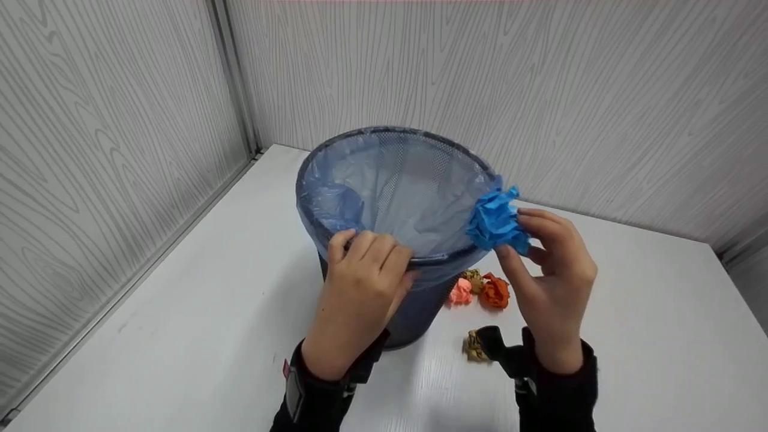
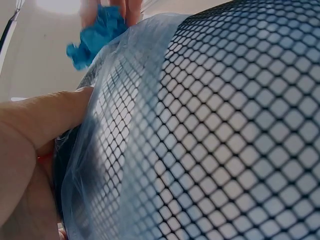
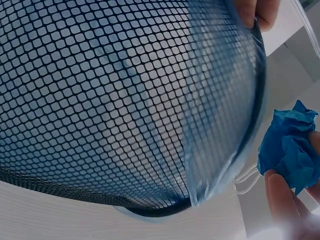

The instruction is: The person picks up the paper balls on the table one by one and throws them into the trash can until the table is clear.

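A black mesh wastebasket point(image 1: 414, 312) lined with a thin blue plastic bag point(image 1: 414, 198) leans toward me on the white table. My left hand point(image 1: 363, 288) grips its near rim, fingers over the edge and thumb outside, as the left wrist view also shows. Between the thumb and fingers of my right hand point(image 1: 555, 270) is a crumpled blue paper ball point(image 1: 497, 219), held at the right side of the rim. In the right wrist view the blue paper ball point(image 3: 290, 147) is beside the rim, with the mesh wall point(image 3: 100, 100) to its left.
Behind the basket's right side lie a pink paper ball point(image 1: 461, 292), an orange-red one point(image 1: 495, 292) and a brownish-yellow one point(image 1: 474, 279). Another brownish-yellow ball point(image 1: 476, 346) lies nearer, partly behind the right wrist mount. Grey wood-grain panels point(image 1: 480, 72) stand at the back and left.
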Demonstrator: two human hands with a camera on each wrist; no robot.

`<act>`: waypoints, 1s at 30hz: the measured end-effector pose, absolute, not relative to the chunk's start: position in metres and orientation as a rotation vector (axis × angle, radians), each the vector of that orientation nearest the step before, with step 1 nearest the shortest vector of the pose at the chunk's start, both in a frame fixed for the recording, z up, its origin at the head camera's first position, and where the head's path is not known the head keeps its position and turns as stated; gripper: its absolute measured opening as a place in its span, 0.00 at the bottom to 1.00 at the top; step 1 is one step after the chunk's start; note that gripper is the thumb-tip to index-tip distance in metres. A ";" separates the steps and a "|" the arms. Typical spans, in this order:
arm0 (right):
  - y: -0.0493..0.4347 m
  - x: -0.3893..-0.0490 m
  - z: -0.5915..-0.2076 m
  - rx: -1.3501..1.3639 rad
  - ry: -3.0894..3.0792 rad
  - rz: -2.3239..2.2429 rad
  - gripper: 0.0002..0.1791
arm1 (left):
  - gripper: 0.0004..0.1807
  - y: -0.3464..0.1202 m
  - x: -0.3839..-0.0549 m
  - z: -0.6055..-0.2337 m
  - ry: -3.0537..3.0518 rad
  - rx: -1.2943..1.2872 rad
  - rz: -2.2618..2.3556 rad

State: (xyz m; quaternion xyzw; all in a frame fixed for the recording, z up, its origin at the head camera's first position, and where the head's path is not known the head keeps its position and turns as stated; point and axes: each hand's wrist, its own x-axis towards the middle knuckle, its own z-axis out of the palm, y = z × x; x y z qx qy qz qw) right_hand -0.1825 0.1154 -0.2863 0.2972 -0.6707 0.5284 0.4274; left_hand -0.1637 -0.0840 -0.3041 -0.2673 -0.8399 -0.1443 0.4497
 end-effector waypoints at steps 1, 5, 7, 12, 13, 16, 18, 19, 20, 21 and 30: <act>0.112 -0.185 -0.285 0.742 -1.706 1.281 0.15 | 0.13 -0.084 -0.163 -0.304 -2.078 -0.661 -0.358; 0.104 -0.191 -0.284 0.723 -1.810 1.135 0.16 | 0.13 -0.083 -0.163 -0.304 -2.087 -0.661 -0.358; 0.102 -0.192 -0.285 0.717 -1.836 1.096 0.17 | 0.13 -0.083 -0.163 -0.304 -2.090 -0.661 -0.356; 0.101 -0.194 -0.288 0.729 -1.856 1.076 0.18 | 0.13 -0.083 -0.163 -0.304 -2.079 -0.659 -0.345; 0.101 -0.194 -0.289 0.731 -1.860 1.072 0.18 | 0.13 -0.083 -0.163 -0.304 -2.076 -0.658 -0.344; 0.100 -0.193 -0.290 0.728 -1.855 1.076 0.17 | 0.13 -0.083 -0.163 -0.304 -2.065 -0.652 -0.335; 0.100 -0.192 -0.291 0.726 -1.847 1.086 0.16 | 0.13 -0.083 -0.163 -0.304 -2.060 -0.647 -0.326; 0.100 -0.192 -0.291 0.728 -1.842 1.092 0.16 | 0.13 -0.083 -0.163 -0.304 -2.060 -0.644 -0.322; 0.099 -0.192 -0.292 0.730 -1.837 1.097 0.16 | 0.13 -0.083 -0.163 -0.304 -2.060 -0.642 -0.318; 0.100 -0.191 -0.293 0.734 -1.834 1.103 0.15 | 0.13 -0.083 -0.163 -0.304 -2.062 -0.640 -0.313; 0.107 -0.186 -0.305 0.792 -1.758 1.135 0.15 | 0.13 -0.083 -0.162 -0.304 -2.078 -0.639 -0.306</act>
